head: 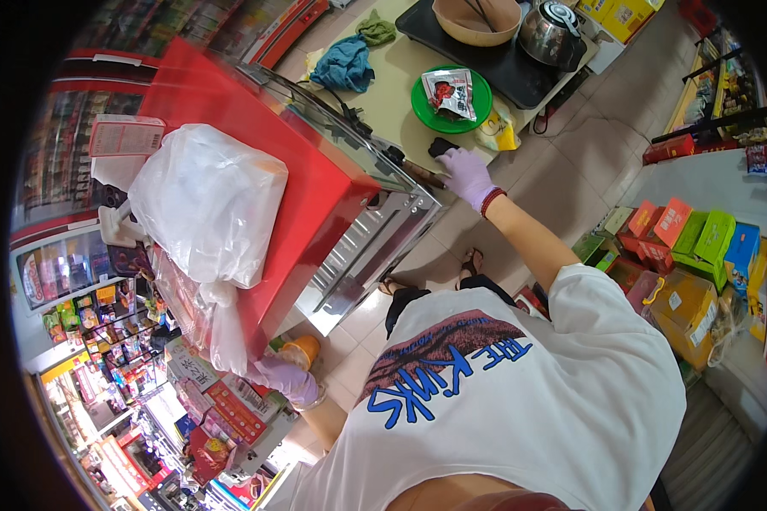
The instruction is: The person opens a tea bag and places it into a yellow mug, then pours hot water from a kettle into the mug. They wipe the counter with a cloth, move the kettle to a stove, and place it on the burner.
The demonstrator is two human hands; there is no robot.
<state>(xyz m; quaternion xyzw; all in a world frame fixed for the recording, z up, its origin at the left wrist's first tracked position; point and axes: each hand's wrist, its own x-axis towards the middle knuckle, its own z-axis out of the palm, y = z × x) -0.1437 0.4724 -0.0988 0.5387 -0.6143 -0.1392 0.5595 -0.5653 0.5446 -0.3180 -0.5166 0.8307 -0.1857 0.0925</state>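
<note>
My left hand point(287, 380), in a thin purple glove, is at the lower corner of a red counter top point(319, 185), by the tail of a knotted white plastic bag point(211, 198); its fingers are partly hidden, so its hold is unclear. My right hand point(468, 174), gloved alike, reaches to the table's near edge. Its fingertips are at a small black object point(443, 147), beside a brown bar-like handle point(424, 174); whether they grip either cannot be told. Just beyond, a green plate point(422, 115) holds a printed foil food packet point(449, 92).
On the cream table point(393, 70) are a blue cloth point(344, 64), a green cloth point(376, 29), a yellow-white packet point(500, 128) and a black cooktop point(505, 76) with a pan point(476, 25) and a steel kettle point(551, 35). A glass-fronted metal cabinet point(383, 236) stands between my hands. Boxes point(681, 306) are at right.
</note>
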